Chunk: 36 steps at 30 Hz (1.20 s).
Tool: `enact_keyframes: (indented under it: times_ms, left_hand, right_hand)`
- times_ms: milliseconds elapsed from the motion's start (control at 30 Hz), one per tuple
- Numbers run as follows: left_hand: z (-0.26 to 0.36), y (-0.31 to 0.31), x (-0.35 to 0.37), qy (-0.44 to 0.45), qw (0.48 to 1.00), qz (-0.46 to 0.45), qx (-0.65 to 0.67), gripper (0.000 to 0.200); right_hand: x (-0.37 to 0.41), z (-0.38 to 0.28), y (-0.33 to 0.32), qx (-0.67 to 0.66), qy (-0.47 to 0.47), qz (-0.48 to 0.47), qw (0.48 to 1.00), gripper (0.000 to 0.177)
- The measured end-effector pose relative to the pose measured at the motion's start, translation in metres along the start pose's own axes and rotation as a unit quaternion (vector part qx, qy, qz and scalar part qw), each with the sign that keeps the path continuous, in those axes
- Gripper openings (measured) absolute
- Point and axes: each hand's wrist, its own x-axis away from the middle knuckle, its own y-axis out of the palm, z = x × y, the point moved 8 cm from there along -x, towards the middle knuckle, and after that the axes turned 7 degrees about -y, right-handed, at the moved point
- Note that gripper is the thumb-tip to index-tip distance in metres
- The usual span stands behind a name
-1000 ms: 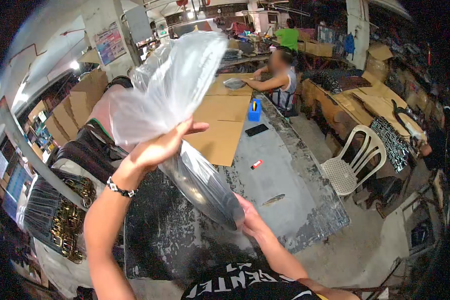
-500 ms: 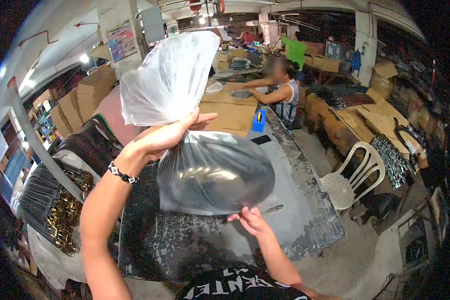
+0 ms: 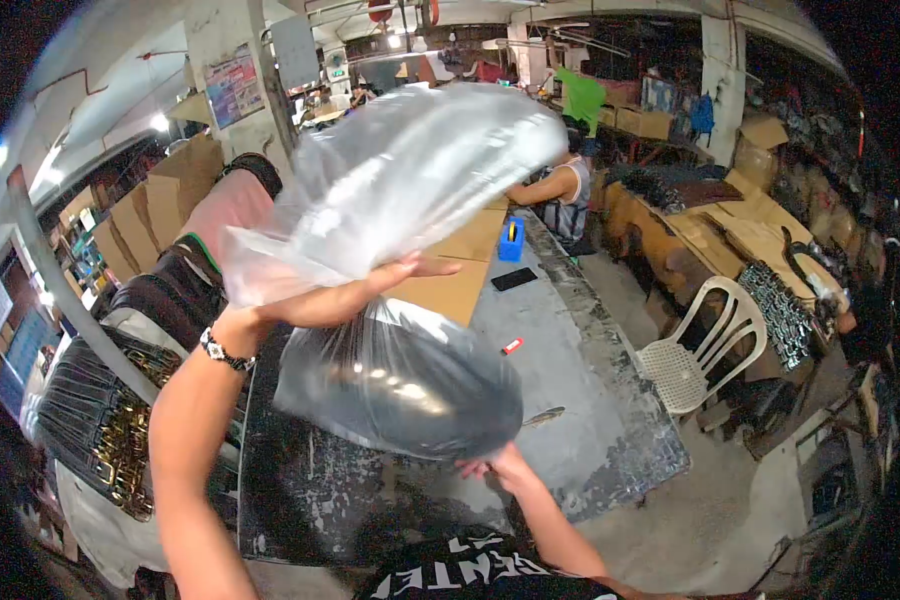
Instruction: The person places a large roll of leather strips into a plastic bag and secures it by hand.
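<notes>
A clear plastic bag (image 3: 300, 385) with a dark, shiny rounded item (image 3: 410, 385) inside hangs over the table. My left hand (image 3: 345, 300) is closed round the bag's gathered neck, its fingertips pointing right. Above that hand, the bag's loose upper part (image 3: 420, 160) billows out to the right, blurred by motion. Beneath the bag's lower right edge is my right hand (image 3: 498, 466), its fingers loosely apart and partly hidden; it touches or nearly touches the plastic.
On the worn dark table (image 3: 600, 440) are a phone (image 3: 514, 279), a blue tape dispenser (image 3: 511, 240), a small red item (image 3: 512, 346) and cardboard (image 3: 460, 255). A co-worker (image 3: 568, 195) sits across. A plastic chair (image 3: 705, 340) stands right; straps with brass-coloured buckles (image 3: 125, 450) lie left.
The bag's upper part has swung right and spread out. Its filled lower part has moved left and slightly down. Both hands have shifted slightly lower. The small red item now shows.
</notes>
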Motion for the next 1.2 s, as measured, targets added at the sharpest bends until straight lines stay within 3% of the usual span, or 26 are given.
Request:
enact_keyframes:
  times_ms: [33,67,133,200,233,267,300,367,400,433,467,533,567,600,633,700,767,800,833,867,933,967,1000,1067,1100,1200]
  left_hand:
    - [0.006,-0.002,0.009,0.037,0.969,0.042,-0.240,0.049]
    - [0.011,0.001,0.018,0.073,0.879,0.083,-0.464,0.052]
    - [0.009,0.008,0.031,0.024,0.890,0.122,-0.438,0.055]
    - [-0.006,0.014,0.039,0.060,0.925,0.089,-0.365,0.057]
    - [-0.012,0.021,0.039,0.060,0.925,0.075,-0.368,0.058]
    - [-0.022,0.026,0.037,0.106,0.934,0.090,-0.330,0.060]
    - [-0.036,0.026,0.036,0.102,0.949,0.120,-0.273,0.058]
    - [-0.068,0.022,0.032,0.030,0.940,0.239,-0.240,0.051]
    - [-0.087,0.019,0.032,-0.037,0.907,0.325,-0.264,0.048]
    - [-0.100,0.022,0.029,0.033,0.889,0.375,-0.260,0.041]
    - [-0.141,0.016,0.012,0.039,0.906,0.383,-0.177,0.030]
    - [-0.218,0.015,-0.005,0.062,0.914,0.400,0.029,0.051]
    - [-0.211,0.032,-0.001,-0.054,0.892,0.448,-0.035,0.045]
    - [-0.203,0.048,0.007,-0.167,0.851,0.489,-0.098,0.040]
    - [-0.216,0.051,0.006,-0.165,0.855,0.482,-0.100,0.040]
    - [-0.245,0.051,0.002,-0.041,0.852,0.485,-0.192,0.036]
    - [-0.270,0.056,0.002,0.084,0.828,0.482,-0.274,0.032]
    - [-0.279,0.060,0.005,0.148,0.810,0.474,-0.311,0.030]
    - [-0.296,0.057,-0.008,-0.011,0.938,0.334,-0.097,0.023]
    - [-0.294,0.060,-0.007,-0.010,0.941,0.326,-0.094,0.023]
    - [-0.295,0.053,-0.005,-0.066,0.930,0.346,-0.104,0.026]
    - [-0.267,0.058,-0.001,-0.013,0.918,0.332,-0.215,0.025]
    - [-0.270,0.052,-0.002,-0.011,0.918,0.334,-0.213,0.025]
    - [-0.256,0.070,-0.004,0.158,0.882,0.251,-0.367,0.025]
    - [-0.245,0.066,-0.002,0.099,0.918,0.267,-0.275,0.020]
    - [-0.237,0.065,0.002,0.139,0.901,0.334,-0.241,0.021]
  right_hand:
    - [0.002,-0.005,-0.002,-0.002,-0.001,-0.002,1.000,0.031]
    - [0.003,-0.013,-0.006,-0.011,-0.002,0.008,1.000,0.029]
    - [0.007,-0.026,-0.016,-0.015,0.001,0.012,1.000,0.028]
    - [0.012,-0.052,-0.040,0.003,-0.075,0.108,0.991,0.024]
    - [0.014,-0.065,-0.037,0.006,-0.073,0.101,0.992,0.024]
    - [0.024,-0.101,-0.047,0.073,-0.184,0.177,0.964,0.022]
    - [0.043,-0.141,-0.049,0.138,-0.293,0.252,0.912,0.020]
    - [0.100,-0.231,0.029,0.285,-0.448,0.159,0.833,0.016]
    - [0.128,-0.259,0.080,0.330,-0.551,-0.039,0.766,0.016]
    - [0.152,-0.276,0.133,0.406,-0.553,-0.233,0.689,0.018]
    - [0.168,-0.267,0.163,0.348,-0.635,-0.325,0.608,0.027]
    - [0.152,-0.223,0.201,0.417,-0.554,-0.476,0.541,0.054]
    - [0.132,-0.195,0.219,0.562,-0.493,-0.480,0.459,0.065]
    - [0.116,-0.188,0.222,0.642,-0.529,-0.413,0.370,0.069]
    - [0.094,-0.177,0.219,0.694,-0.536,-0.362,0.315,0.072]
    - [0.060,-0.177,0.205,0.680,-0.546,-0.337,0.355,0.070]
    - [0.024,-0.169,0.187,0.768,-0.512,-0.227,0.310,0.058]
    - [0.009,-0.163,0.174,0.799,-0.419,-0.284,0.324,0.040]
    - [-0.010,-0.153,0.162,0.790,-0.352,-0.340,0.370,0.031]
    - [-0.020,-0.145,0.154,0.773,-0.283,-0.391,0.411,0.023]
    - [-0.018,-0.146,0.142,0.758,-0.286,-0.382,0.444,0.015]
    - [-0.015,-0.154,0.142,0.740,-0.296,-0.377,0.471,0.012]
    - [-0.014,-0.158,0.144,0.742,-0.294,-0.379,0.468,0.012]
    - [-0.005,-0.161,0.149,0.761,-0.275,-0.414,0.418,0.013]
    - [-0.002,-0.167,0.156,0.771,-0.198,-0.462,0.390,0.011]
    - [-0.009,-0.162,0.163,0.772,-0.165,-0.484,0.377,0.011]
